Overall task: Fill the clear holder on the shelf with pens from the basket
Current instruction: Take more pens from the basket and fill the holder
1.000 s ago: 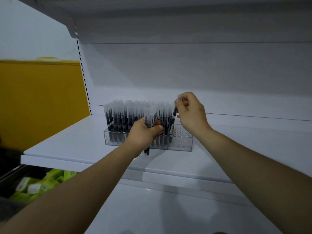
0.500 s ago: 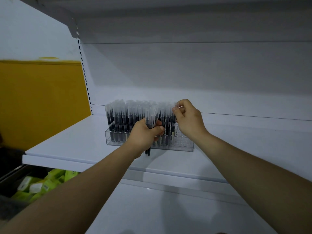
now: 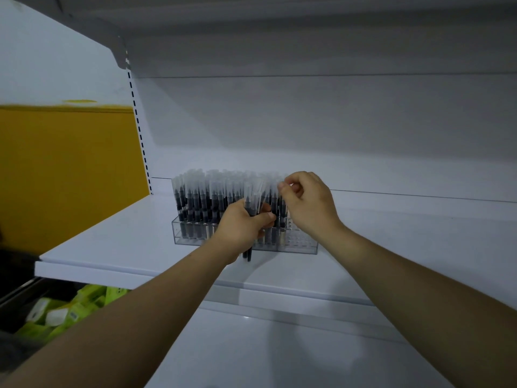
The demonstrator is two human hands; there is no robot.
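Note:
A clear holder (image 3: 303, 243) stands on the white shelf (image 3: 117, 242), packed from its left end to past the middle with upright black pens (image 3: 195, 197) under frosted caps. Its right end shows bare holes. My left hand (image 3: 243, 225) grips a small bunch of pens (image 3: 253, 204) in front of the holder, their tips hanging below my fist. My right hand (image 3: 307, 204) is at the filled rows' right edge and pinches the cap of one pen between thumb and forefinger; that pen stands low among the others.
A shelf board hangs overhead and a white back panel (image 3: 335, 121) closes the rear. A lower shelf (image 3: 279, 354) lies beneath. At the bottom left, green and white packets (image 3: 70, 309) fill a dark bin. A yellow wall (image 3: 70, 169) is on the left.
My right hand has come down and slightly left with the pen it pinches, lowering it among the standing pens. My left hand has stayed in place with its bunch.

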